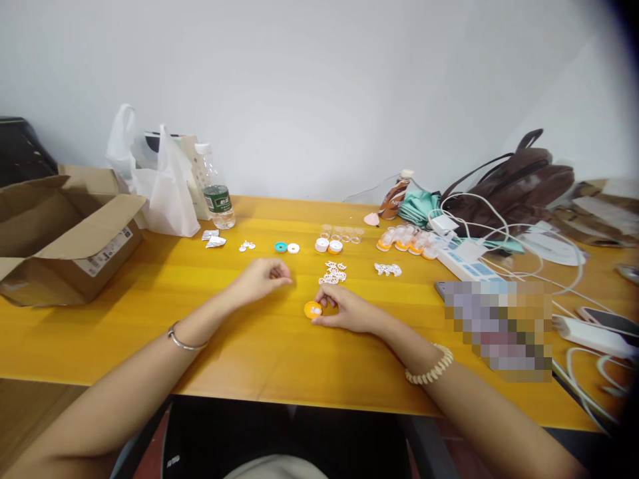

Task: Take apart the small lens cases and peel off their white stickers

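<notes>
My right hand [344, 309] grips the rim of a small round orange cap [308, 311] between thumb and fingers, low over the table. Small white pieces lie inside the cap. To its left, my left hand [264, 276] hovers with bent fingers, thumb slightly apart, and nothing visible in it. Just beyond my right hand is a pile of white openwork plastic pieces [332, 274]. Farther back sit a teal ring [281, 247], a white disc [293, 248], two round white-topped pieces [328, 245] and some clear round covers [344, 234].
Small white parts [247, 245] and foil packets [214, 239] lie left. A cardboard box [94, 233], white bag [167, 193] and water bottle [218, 196] stand beyond. At right are more white pieces [388, 269], orange-and-clear containers [407, 239], a power strip [466, 266], cables and a brown backpack [519, 186].
</notes>
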Action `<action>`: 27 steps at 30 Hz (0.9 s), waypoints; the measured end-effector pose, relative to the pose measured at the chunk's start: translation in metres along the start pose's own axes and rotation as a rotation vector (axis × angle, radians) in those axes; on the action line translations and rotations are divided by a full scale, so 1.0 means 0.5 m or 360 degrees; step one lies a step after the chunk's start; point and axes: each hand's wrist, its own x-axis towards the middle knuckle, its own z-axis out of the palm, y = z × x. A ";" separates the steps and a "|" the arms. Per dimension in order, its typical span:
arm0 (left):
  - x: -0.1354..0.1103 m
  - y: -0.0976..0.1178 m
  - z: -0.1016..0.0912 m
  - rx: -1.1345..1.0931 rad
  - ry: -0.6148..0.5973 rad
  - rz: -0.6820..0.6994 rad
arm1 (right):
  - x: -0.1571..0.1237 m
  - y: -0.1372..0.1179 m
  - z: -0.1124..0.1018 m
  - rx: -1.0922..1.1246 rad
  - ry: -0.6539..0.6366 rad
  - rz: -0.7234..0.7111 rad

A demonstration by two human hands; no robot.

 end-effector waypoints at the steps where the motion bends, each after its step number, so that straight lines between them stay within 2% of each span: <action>1: 0.004 -0.009 -0.020 0.0047 0.0026 -0.0057 | 0.000 0.000 0.000 0.0002 0.0002 0.0000; 4: 0.011 -0.034 -0.064 0.0121 -0.0037 -0.0138 | 0.000 0.001 -0.001 -0.0003 0.0005 0.0004; 6: 0.012 -0.041 -0.076 0.0164 -0.0085 -0.0151 | 0.000 0.001 0.000 -0.0004 0.0003 0.0010; 13: 0.009 -0.043 -0.068 0.0299 -0.0235 -0.0132 | -0.001 0.002 0.001 0.0006 0.0008 0.0017; 18: 0.009 -0.035 -0.066 0.0467 -0.0081 -0.0036 | 0.000 0.003 0.000 0.0025 0.0006 0.0021; 21: 0.001 -0.012 -0.049 0.0574 0.0053 0.0212 | 0.000 0.004 0.001 0.0059 0.0015 0.0016; 23: -0.009 0.008 -0.025 0.0547 0.0073 0.0397 | 0.001 0.005 0.002 0.0074 0.0016 0.0014; 27: -0.030 0.039 0.036 0.0430 -0.0168 0.0652 | 0.002 0.003 0.002 0.0089 0.0013 0.0013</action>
